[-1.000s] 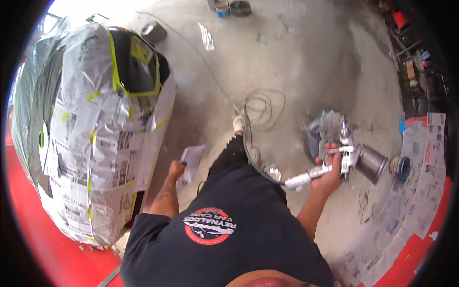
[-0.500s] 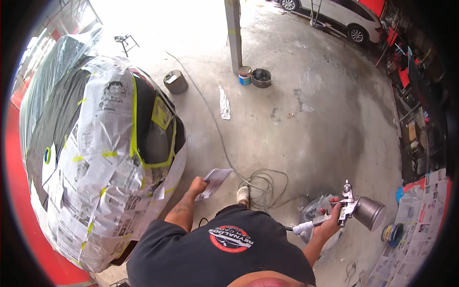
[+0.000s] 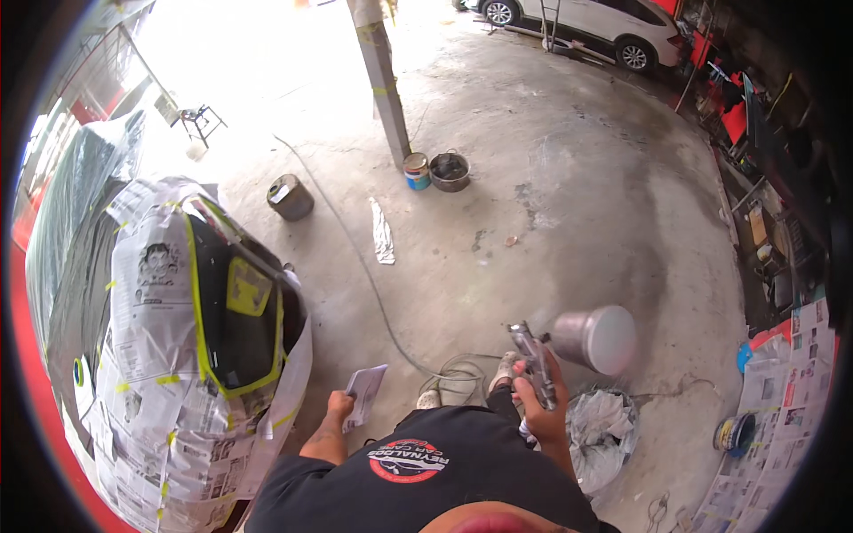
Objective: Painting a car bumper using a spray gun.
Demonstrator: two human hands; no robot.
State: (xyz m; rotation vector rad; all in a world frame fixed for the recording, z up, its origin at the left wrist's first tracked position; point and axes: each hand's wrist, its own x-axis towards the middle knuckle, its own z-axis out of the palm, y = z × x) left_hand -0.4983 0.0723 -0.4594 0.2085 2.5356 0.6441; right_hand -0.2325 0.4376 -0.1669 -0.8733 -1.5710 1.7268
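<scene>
In my right hand (image 3: 544, 410) is a paint spray gun (image 3: 536, 362), my fingers wrapped round its handle. The gun's metal cup (image 3: 593, 339) sticks out to the right, slightly blurred. My left hand (image 3: 338, 405) is closed on a folded sheet of paper (image 3: 363, 396), held low near my body. To the left stands a car masked with newspaper (image 3: 151, 311) and yellow-green tape, with plastic sheeting (image 3: 84, 191) over its far part. A dark panel (image 3: 235, 324) edged with tape is left uncovered on it.
A hose (image 3: 355, 266) runs across the floor and coils by my feet. A clear bag of crumpled paper (image 3: 602, 440) lies at right. Ahead are a metal can (image 3: 290, 198), a paint tin (image 3: 416, 171), a dark basin (image 3: 450, 171), a post (image 3: 384, 89) and a white car (image 3: 595, 31).
The spray gun has swung left and inward with my right hand, and its cup now faces another way. My left hand and the paper have moved lower. The view has shifted right.
</scene>
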